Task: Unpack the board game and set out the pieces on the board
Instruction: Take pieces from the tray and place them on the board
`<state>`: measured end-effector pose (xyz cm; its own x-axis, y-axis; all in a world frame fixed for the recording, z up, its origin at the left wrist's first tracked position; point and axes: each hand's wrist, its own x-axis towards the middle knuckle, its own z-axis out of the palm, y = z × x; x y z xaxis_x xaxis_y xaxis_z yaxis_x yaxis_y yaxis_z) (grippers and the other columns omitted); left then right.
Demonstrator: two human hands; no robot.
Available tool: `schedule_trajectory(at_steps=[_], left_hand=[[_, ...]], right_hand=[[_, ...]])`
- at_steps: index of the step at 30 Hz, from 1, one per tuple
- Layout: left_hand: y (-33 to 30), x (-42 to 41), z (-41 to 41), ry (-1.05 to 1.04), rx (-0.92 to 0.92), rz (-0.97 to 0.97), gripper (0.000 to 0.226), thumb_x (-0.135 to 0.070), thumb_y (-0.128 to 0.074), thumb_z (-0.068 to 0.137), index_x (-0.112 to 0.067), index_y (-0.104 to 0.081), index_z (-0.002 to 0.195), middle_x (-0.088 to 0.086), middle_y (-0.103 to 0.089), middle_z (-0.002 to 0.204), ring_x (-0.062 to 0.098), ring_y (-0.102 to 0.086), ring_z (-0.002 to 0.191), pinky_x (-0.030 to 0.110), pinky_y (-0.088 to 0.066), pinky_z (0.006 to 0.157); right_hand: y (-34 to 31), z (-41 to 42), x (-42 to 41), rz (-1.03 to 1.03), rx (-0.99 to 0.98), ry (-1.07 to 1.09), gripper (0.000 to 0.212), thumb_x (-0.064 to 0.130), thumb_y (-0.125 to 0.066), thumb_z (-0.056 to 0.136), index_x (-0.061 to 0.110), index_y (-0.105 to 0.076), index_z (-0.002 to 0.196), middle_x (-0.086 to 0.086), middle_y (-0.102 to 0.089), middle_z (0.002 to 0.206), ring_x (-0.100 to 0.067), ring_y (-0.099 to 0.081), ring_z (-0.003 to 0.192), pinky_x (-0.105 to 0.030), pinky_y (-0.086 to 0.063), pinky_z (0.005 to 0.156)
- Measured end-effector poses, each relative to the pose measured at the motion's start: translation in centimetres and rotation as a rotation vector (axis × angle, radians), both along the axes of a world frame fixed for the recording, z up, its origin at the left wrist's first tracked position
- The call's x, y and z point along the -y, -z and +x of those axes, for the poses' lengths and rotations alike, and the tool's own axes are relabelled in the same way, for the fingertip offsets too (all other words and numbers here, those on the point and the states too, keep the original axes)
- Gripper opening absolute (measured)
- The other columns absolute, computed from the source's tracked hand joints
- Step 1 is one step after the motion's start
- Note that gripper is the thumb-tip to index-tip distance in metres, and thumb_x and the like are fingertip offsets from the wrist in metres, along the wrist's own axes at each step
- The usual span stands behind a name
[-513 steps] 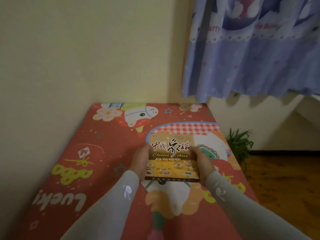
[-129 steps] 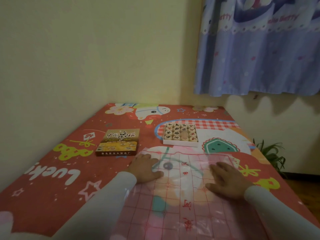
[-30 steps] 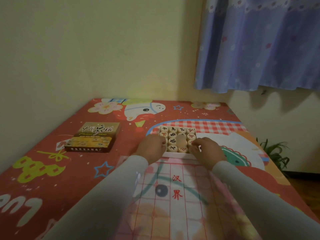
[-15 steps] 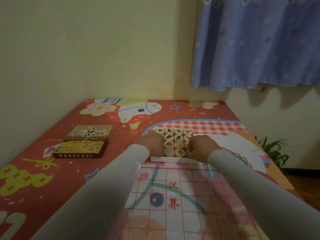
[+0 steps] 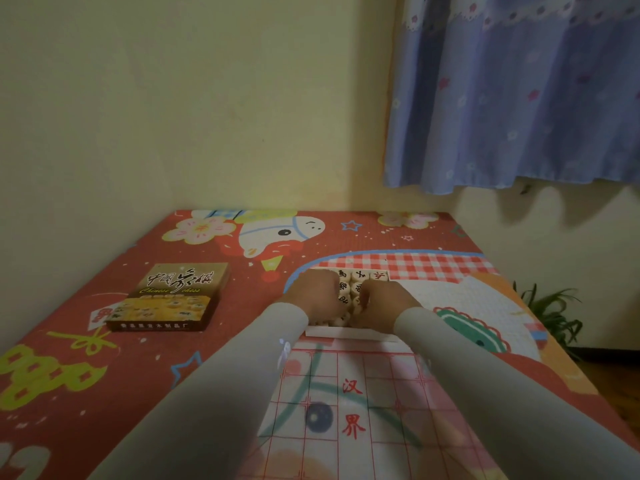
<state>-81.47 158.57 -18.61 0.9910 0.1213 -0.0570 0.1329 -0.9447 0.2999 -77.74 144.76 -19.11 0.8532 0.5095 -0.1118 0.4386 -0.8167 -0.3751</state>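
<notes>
A cream wall (image 5: pixel 173 98) fills the upper left of the view, and a blue flowered curtain (image 5: pixel 519 98) hangs at the upper right. Below them lies a red mat (image 5: pixel 86 393) printed with a white cartoon horse, flowers, stars and a red-checked patch; it reaches to the wall at the far end. Off the mat's right edge, a green plant (image 5: pixel 550 313) stands on the floor by the wall.

A see-through board (image 5: pixel 346 410) with a red grid and two red characters is spread flat on the mat in front of the person, its far edge just beside a white tray (image 5: pixel 349 332). The tray sits on the mat near the checked patch and holds round wooden pieces (image 5: pixel 358 276) packed side by side, black and red characters on their tops. The brown lid (image 5: pixel 169 296) of the game box, printed with "Chinese chess", lies flat on the mat to the left, well apart from the tray.

Both arms wear pale grey sleeves (image 5: pixel 225 393) and reach across the board to the tray. The left hand (image 5: pixel 313 294) is over the tray's left part with fingers curled down among the pieces; the right hand (image 5: pixel 384 304) is over the right part, curled the same way. The hands nearly meet in the middle. Whether either one actually grips a piece I cannot tell, as the fingertips are hidden behind the knuckles.
</notes>
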Motion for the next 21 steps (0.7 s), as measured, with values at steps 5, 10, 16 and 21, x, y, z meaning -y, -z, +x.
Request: schedule_trajectory(at_steps=[5,10,16,21], left_hand=[[0.8,1.2,0.2,-0.005,-0.04,-0.092,0.024,-0.021,-0.063,0.082,-0.007,-0.058,0.101,0.01,-0.064,0.107,0.024,-0.057,0.09,0.027,-0.041,0.067],[1.2,1.7,0.4,0.008,-0.05,-0.087,0.031,-0.025,-0.067,0.081,-0.011,-0.054,0.105,0.01,-0.062,0.109,0.027,-0.059,0.103,0.03,-0.043,0.072],[-0.3,-0.3,0.9,-0.021,0.032,-0.011,0.027,-0.023,-0.068,0.078,-0.012,-0.052,0.097,0.006,-0.062,0.102,0.022,-0.054,0.087,0.029,-0.041,0.065],[0.2,-1.7,1.9,0.008,-0.017,0.075,0.032,-0.013,-0.059,0.085,-0.012,-0.049,0.115,0.011,-0.06,0.114,0.028,-0.055,0.101,0.033,-0.043,0.072]], right_hand=[[0.6,0.6,0.1,-0.053,0.044,0.031,0.028,0.032,-0.071,0.079,0.018,-0.048,0.088,-0.002,-0.053,0.091,-0.018,-0.048,0.083,-0.026,-0.039,0.07],[0.9,0.5,1.0,-0.003,0.04,0.021,0.033,0.031,-0.072,0.079,0.016,-0.053,0.102,-0.001,-0.054,0.092,-0.018,-0.049,0.084,-0.027,-0.04,0.07],[0.3,2.0,1.3,0.148,0.098,0.068,0.03,0.027,-0.061,0.084,0.016,-0.053,0.11,-0.005,-0.064,0.099,-0.02,-0.06,0.079,-0.029,-0.049,0.061],[1.6,2.7,0.2,0.134,0.122,0.054,0.033,0.024,-0.055,0.088,0.014,-0.055,0.12,-0.008,-0.063,0.113,-0.022,-0.055,0.089,-0.027,-0.041,0.07]])
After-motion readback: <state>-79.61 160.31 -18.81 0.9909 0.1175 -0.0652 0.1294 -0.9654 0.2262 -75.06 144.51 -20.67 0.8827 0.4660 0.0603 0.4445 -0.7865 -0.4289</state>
